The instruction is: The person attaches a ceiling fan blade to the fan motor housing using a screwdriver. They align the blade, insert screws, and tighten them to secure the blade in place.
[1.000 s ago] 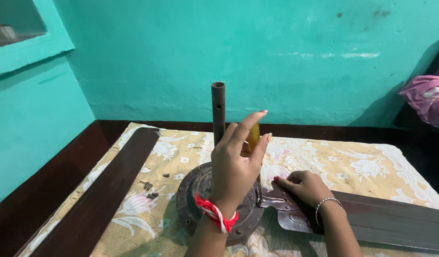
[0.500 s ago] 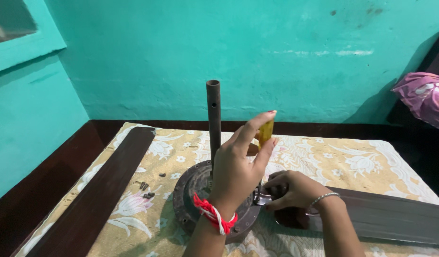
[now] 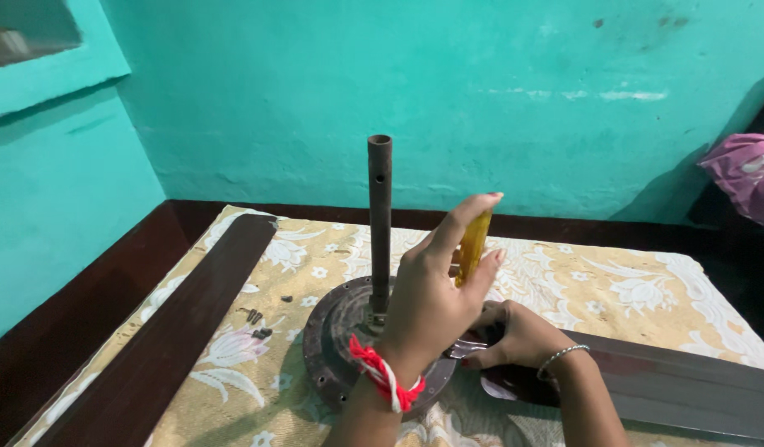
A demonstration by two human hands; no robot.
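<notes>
Since a moment ago, my left hand (image 3: 436,290) has tipped a bit and more of the yellow screwdriver handle (image 3: 472,247) shows between my fingers. I hold that handle tight, fingers closed around it, thumb up high. It stands upright, just right of the tall metal rod (image 3: 379,217) that sticks up from the round fan motor (image 3: 328,343). My right hand (image 3: 514,335) presses down on the dark fan blade (image 3: 680,389) where it meets the motor; my fingers are curled there, but I cannot tell if they pinch anything. Another blade (image 3: 179,327) lies on the flowery cloth (image 3: 614,290) to the left, with small screws (image 3: 253,319) beside it. I think the tool tip could slip off and poke my right hand, because that hand sits so close under it.
</notes>
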